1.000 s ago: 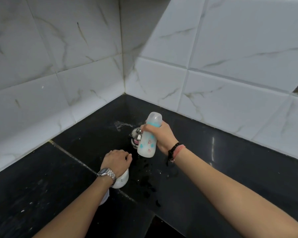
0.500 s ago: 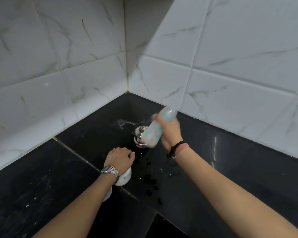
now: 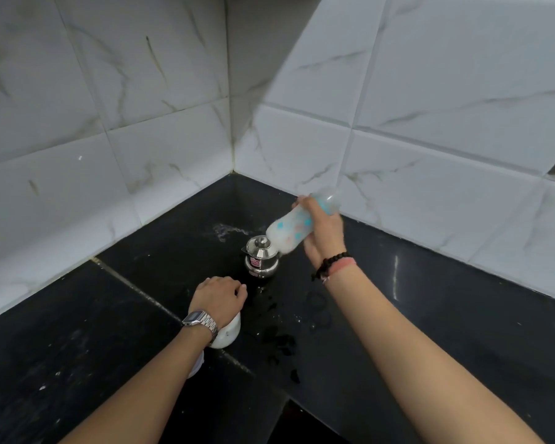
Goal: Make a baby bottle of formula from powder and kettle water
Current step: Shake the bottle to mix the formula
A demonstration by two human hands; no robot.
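Observation:
My right hand (image 3: 322, 233) grips a baby bottle (image 3: 293, 227) with milky white contents, blue and pink marks and a clear cap. The bottle is tilted far over, its base down-left and its cap up-right, and it is blurred by motion above the counter. Just below its base stands a small steel kettle (image 3: 261, 259) with its lid on. My left hand (image 3: 218, 296) rests curled on top of a white container (image 3: 226, 333) on the black counter; most of that container is hidden under my hand and wrist.
The black stone counter (image 3: 430, 315) meets white marble-look wall tiles (image 3: 173, 171) in a corner behind the kettle. Water drops and small puddles (image 3: 279, 339) lie on the counter in front of the kettle. The counter's front edge steps inward at bottom centre.
My right hand has swung the bottle from upright to strongly tilted, moving it up and to the right. My left hand has stayed on the white container.

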